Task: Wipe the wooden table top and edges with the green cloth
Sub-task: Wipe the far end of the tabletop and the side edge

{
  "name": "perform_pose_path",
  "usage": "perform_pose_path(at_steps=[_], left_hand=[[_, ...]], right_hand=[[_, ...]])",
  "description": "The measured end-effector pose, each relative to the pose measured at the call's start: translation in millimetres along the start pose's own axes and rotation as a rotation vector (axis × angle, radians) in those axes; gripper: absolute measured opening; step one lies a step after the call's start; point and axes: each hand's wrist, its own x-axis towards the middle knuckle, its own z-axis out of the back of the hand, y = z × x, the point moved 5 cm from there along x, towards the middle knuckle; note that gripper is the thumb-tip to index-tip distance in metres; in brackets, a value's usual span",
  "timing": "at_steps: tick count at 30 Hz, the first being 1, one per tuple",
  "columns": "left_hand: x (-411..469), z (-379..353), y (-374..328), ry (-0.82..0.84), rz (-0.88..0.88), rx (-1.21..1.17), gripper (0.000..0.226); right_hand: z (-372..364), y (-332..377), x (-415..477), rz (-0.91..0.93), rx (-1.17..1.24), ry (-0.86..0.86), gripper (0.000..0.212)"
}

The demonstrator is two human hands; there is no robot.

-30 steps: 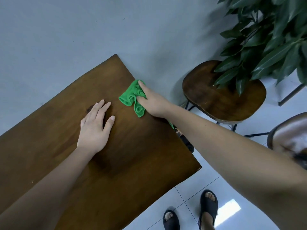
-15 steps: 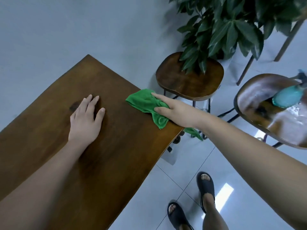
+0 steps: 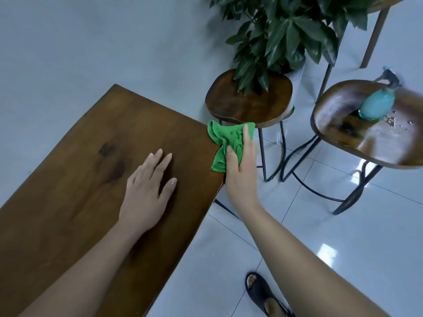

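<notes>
The dark wooden table [image 3: 87, 170] fills the left half of the view, its right corner near the middle. My left hand [image 3: 146, 193] lies flat on the top with fingers spread, holding nothing. My right hand [image 3: 240, 170] grips the crumpled green cloth [image 3: 225, 137] and presses it against the table's right end edge, just below the far right corner. Part of the cloth hangs over that edge.
A wooden stool [image 3: 249, 104] stands just beyond the table's corner under a leafy plant [image 3: 281, 30]. A second stool [image 3: 370, 133] to the right carries a blue spray bottle [image 3: 377, 104] and crumbs. White tiled floor lies below, with my sandalled foot [image 3: 261, 291].
My right hand has slid the cloth from the table top's far side along to the right corner and onto the end edge. The view has swung right. My left hand stays flat.
</notes>
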Motion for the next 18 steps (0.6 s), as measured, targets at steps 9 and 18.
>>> perform_pose_path(at_steps=[9,18], left_hand=[[-45,-3,-10,-0.016,-0.020,-0.005,0.064],[-43,-2,-14,-0.045,-0.016,-0.016,0.061]], right_hand=[[-41,-2,-115,-0.058,0.156,0.061,0.078],[-42,3,-101,-0.067,0.146,0.038,0.087]])
